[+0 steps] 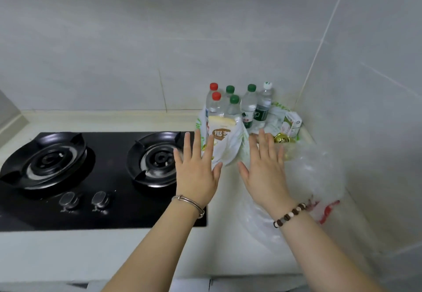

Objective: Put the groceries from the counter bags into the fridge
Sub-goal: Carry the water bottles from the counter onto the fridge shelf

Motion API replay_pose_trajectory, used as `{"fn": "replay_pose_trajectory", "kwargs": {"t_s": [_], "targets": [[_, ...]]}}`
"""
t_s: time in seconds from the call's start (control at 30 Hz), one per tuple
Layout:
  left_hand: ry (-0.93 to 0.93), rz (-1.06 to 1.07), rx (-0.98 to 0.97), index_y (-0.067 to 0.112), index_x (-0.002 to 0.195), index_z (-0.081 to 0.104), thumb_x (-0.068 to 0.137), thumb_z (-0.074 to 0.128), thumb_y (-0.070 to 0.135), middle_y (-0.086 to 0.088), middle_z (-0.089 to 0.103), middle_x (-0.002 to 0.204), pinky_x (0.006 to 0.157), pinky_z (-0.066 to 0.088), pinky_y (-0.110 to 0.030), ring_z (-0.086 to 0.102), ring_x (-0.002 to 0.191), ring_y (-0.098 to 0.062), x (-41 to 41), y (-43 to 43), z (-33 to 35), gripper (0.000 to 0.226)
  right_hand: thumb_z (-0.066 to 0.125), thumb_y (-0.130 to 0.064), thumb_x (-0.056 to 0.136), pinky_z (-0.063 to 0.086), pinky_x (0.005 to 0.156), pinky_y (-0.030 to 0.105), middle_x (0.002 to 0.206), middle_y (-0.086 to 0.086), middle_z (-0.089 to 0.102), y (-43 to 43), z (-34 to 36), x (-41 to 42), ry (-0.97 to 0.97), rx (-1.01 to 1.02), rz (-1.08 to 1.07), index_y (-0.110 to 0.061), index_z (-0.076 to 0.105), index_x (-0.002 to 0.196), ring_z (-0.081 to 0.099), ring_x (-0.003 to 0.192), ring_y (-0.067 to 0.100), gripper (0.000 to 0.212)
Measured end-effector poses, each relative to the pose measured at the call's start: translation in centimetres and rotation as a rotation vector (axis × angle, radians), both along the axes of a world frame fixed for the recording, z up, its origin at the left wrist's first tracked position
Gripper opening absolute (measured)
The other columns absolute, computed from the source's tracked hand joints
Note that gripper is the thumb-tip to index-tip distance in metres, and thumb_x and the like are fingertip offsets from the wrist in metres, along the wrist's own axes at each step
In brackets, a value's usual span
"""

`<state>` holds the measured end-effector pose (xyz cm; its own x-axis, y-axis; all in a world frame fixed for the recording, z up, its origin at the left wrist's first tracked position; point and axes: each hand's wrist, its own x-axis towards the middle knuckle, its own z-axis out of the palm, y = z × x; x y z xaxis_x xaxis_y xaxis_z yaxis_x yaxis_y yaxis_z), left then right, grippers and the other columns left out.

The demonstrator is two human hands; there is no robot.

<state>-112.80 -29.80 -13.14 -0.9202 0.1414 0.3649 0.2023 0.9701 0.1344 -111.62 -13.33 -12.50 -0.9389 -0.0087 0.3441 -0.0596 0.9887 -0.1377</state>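
A white and green plastic bag point(230, 150) stands in the counter's far right corner. Several water bottles point(247, 106) with red, green and white caps rise from it. A tan and white packet point(221, 129) leans at its front. A small white carton point(292, 124) and a gold-wrapped item point(283, 140) lie to the right. A clear plastic bag point(315, 177) lies crumpled nearer to me. My left hand point(196, 173) and my right hand point(265, 170) hover flat, fingers spread, just in front of the bags. Neither holds anything.
A black two-burner gas hob point(114, 202) with two knobs point(84, 200) fills the counter's left half. Tiled walls meet behind the bags. The pale counter point(219, 253) stretches toward me below my forearms.
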Motion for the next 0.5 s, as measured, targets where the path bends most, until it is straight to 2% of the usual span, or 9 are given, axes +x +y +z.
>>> {"fn": "replay_pose_trajectory", "kwargs": {"t_s": [0.13,0.27,0.37,0.43,0.5], "targets": [[0.022,-0.015,-0.018,0.017,0.142,0.037,0.087,0.029,0.048,-0.018,0.031,0.150,0.100,0.033,-0.062,0.028,0.138,-0.040,-4.4,3.0,0.4,0.064,0.042,-0.043,0.094,-0.003,0.113,0.045,0.158,0.012,0.006,3.4,0.8,-4.3,0.006,-0.017,0.007,-0.011,0.022,0.148,0.000,0.145,0.028,0.066],[0.019,-0.035,-0.052,0.016,0.140,0.041,0.086,0.033,0.047,-0.018,0.032,0.149,0.097,0.036,-0.062,0.032,0.136,-0.040,-8.3,6.7,0.3,0.063,0.042,-0.045,0.093,0.011,0.113,0.051,0.154,0.017,0.020,6.7,1.1,-8.3,0.048,-0.003,-0.022,-0.008,0.032,0.144,0.014,0.143,0.033,0.064],[0.008,-0.084,-0.064,0.017,0.141,0.035,0.086,0.033,0.048,-0.016,0.034,0.149,0.099,0.037,-0.059,0.034,0.136,-0.037,-11.3,9.6,0.7,0.064,0.046,-0.044,0.092,0.015,0.112,0.052,0.153,0.017,0.023,9.1,1.7,-11.5,0.053,0.009,-0.030,-0.007,0.035,0.142,0.018,0.142,0.033,0.064],[-0.004,-0.113,-0.061,0.015,0.141,0.037,0.086,0.043,0.047,-0.016,0.035,0.148,0.099,0.037,-0.058,0.034,0.136,-0.036,-13.7,11.3,1.1,0.064,0.051,-0.041,0.091,0.014,0.113,0.050,0.155,0.016,0.017,10.5,2.1,-13.5,0.046,0.007,-0.012,-0.008,0.031,0.145,0.013,0.144,0.032,0.066],[-0.013,-0.125,-0.081,0.015,0.143,0.036,0.085,0.056,0.044,-0.017,0.030,0.150,0.103,0.034,-0.058,0.029,0.138,-0.037,-15.8,12.7,1.8,0.068,0.046,-0.041,0.093,0.009,0.116,0.048,0.157,0.014,0.009,11.8,2.6,-15.4,0.030,0.033,0.021,-0.010,0.023,0.148,0.006,0.145,0.029,0.067]]}}
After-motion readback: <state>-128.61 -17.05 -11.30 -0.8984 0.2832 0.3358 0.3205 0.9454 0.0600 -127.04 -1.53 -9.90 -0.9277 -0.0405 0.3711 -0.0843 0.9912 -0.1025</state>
